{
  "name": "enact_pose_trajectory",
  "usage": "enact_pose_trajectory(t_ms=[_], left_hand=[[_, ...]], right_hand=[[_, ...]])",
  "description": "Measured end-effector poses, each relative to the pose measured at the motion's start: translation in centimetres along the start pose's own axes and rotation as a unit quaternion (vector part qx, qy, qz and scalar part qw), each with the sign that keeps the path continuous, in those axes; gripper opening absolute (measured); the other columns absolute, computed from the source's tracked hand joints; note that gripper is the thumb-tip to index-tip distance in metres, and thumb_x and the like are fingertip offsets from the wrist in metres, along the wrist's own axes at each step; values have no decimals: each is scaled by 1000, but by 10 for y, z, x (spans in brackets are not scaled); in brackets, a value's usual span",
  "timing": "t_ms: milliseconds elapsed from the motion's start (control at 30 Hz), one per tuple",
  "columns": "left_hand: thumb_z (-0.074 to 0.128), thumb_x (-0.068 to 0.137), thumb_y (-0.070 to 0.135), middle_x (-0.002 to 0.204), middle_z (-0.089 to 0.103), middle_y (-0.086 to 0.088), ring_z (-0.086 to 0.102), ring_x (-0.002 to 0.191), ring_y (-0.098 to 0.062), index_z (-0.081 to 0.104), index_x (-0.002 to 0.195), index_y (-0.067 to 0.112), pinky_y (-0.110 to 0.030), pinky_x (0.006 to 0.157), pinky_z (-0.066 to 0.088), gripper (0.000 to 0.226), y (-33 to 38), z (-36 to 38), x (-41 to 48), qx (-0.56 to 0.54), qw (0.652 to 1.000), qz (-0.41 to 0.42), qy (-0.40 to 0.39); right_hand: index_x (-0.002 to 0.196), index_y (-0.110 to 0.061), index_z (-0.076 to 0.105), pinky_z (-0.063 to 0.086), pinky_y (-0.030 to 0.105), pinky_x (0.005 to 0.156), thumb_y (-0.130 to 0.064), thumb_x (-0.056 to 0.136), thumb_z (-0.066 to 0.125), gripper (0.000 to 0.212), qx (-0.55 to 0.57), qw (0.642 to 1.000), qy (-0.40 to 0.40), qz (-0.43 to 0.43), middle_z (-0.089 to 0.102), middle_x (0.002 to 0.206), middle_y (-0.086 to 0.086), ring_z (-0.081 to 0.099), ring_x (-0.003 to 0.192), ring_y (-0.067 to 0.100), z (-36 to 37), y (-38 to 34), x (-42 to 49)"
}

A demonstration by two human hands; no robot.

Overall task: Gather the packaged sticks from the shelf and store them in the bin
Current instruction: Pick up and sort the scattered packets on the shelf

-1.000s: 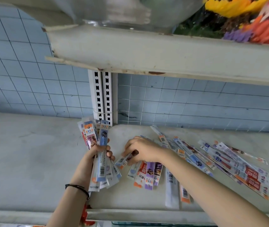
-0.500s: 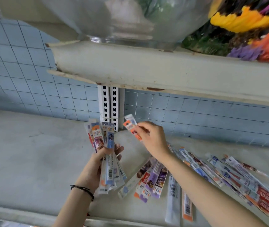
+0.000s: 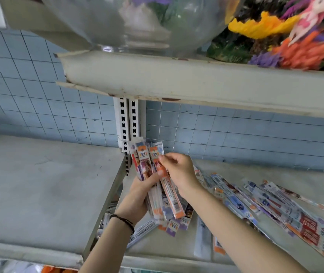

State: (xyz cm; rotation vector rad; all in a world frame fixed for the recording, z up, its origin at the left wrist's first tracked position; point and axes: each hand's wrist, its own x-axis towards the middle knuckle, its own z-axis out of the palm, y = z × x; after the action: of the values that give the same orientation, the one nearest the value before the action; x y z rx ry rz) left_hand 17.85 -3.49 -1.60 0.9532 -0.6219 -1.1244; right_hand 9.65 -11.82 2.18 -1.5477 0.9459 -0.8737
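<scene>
Fingers point(image 3: 162, 161) of the right hand point(image 3: 180, 172) pinch one orange packaged stick point(image 3: 170, 194) near its top end, laying it against the bundle point(image 3: 144, 164) that the left hand point(image 3: 135, 198) grips, w/ its fingers point(image 3: 146, 182) curled round the middle of the fan. The bundle is held roughly upright just above the shelf point(image 3: 265, 168); several packs in it, exact count not readable. Right of the hands, plenty of loose packs point(image 3: 275, 205) lie flat on the shelf, overlapping, plus a few under the wrists and near the front edge. The bin isn't in view, so nothing can be seen stored. Judgement: gathering is approx a third done at most. The rest of the pile needs picking up, then the whole lot goes to the bin, i.e. the storing step isn't begun
</scene>
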Motion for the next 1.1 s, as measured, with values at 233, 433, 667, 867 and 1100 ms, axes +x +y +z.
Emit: enact_pose_trajectory(t_ms=[233,433,667,867,1100], left_hand=[[74,66,9,89,70,-17,67,80,-30,67,95,10,-40,72,56,30,-1,-2,-10,45,999,-19,6],[71,67,8,84,72,-13,69,73,-25,62,96,8,-38,67,58,30,-6,-13,-19,-46,997,-55,-16],[70,69,11,76,64,-4,63,74,-18,61,109,15,-36,76,51,41,-14,-2,-21,-112,992,-11,52],[66,82,18,88,65,-9,61,87,-25,64,101,11,-46,89,50,21,-15,19,-23,-100,993,16,55],[69,81,22,99,72,-2,70,87,-16,63,110,10,-34,70,58,33,-13,16,-26,-92,995,28,29]], right_hand=[[86,-10,73,54,28,65,-24,82,73,14,33,998,-41,21,71,79,4,65,71,16,-19,-3,-14],[83,-8,67,35,17,37,-15,84,69,8,188,976,-16,108,52,52,-3,42,42,7,-58,-8,-12],[88,-7,62,53,21,48,-10,82,69,9,356,915,12,190,68,72,8,65,62,17,-72,3,-32],[85,-8,71,50,31,62,-30,61,85,36,222,957,-42,181,73,81,6,64,71,21,-46,23,-55],[77,-6,71,50,40,82,-40,60,85,40,68,976,-126,162,73,91,18,66,83,30,-41,26,-62]])
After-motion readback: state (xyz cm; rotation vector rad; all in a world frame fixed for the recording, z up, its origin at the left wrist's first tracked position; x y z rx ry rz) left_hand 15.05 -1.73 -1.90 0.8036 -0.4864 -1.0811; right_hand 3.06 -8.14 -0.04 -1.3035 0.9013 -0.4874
